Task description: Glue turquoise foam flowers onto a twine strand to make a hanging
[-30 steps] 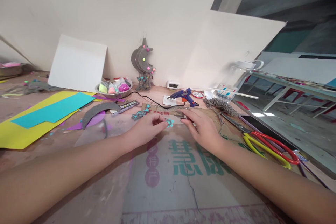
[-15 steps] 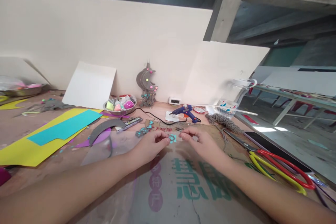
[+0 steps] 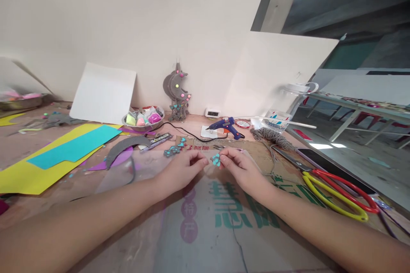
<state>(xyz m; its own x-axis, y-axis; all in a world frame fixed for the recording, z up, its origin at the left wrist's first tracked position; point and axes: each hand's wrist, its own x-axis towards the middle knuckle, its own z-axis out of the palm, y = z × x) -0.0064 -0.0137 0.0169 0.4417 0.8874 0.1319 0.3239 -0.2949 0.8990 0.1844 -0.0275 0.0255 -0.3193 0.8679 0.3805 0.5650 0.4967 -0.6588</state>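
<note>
In the head view, the blue flower (image 3: 215, 160) sits between the hands, at the right hand's (image 3: 246, 170) pinched fingertips, which hold its right edge. It is roundish, without a clear long axis. The left hand (image 3: 181, 171), just left, has thumb and forefinger nearly together; whether they grip anything, I cannot tell. Nothing stands between. Farther off lies a glue gun (image 3: 228, 127); right, scissors (image 3: 339, 190).

Small flower (image 3: 215, 160): matt, felt-like. Glue gun (image 3: 228, 124): smooth plastic. Yarn (image 3: 277, 137): rough, matt. Scissor blades (image 3: 290, 156): metal; handles (image 3: 349, 184): glossy plastic. Blue sheet (image 3: 75, 147): smooth, matt
</note>
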